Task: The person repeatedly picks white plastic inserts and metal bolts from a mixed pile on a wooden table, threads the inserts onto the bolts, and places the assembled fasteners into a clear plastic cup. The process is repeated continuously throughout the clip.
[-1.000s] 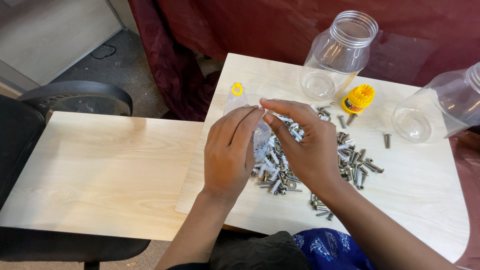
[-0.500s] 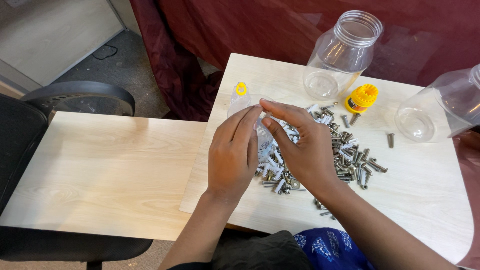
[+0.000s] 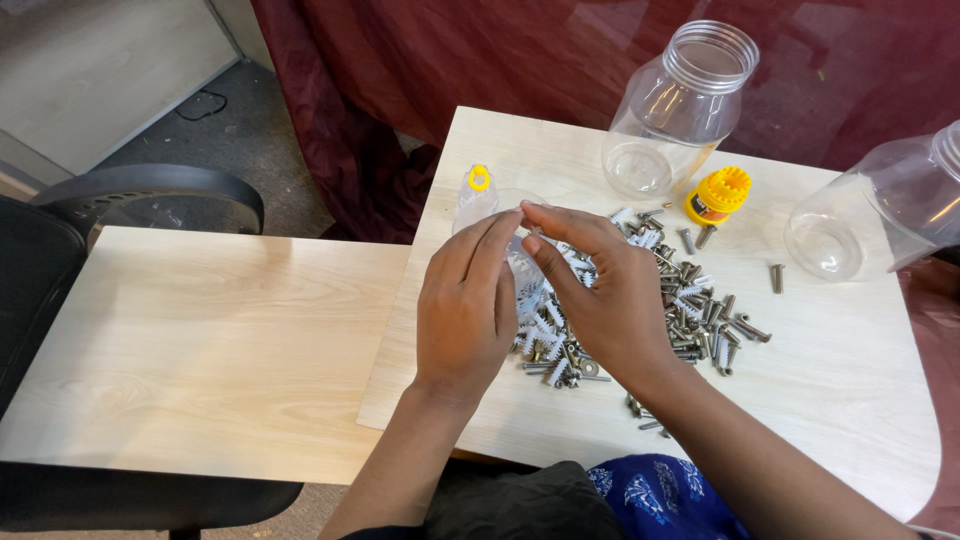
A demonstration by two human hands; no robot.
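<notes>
— What do we have in our hands?

— Our left hand and right hand meet fingertip to fingertip above the pile of screws on the light wooden table. Between them we pinch a small clear plastic bag.

— Which way does it run?

— Its long axis points away from us, toward the yellow-capped end; most of it is hidden by our fingers.

— And around us?

— A clear jar stands upright beyond the pile, a yellow cap just beside it, and a second jar lies tilted to the right.
</notes>
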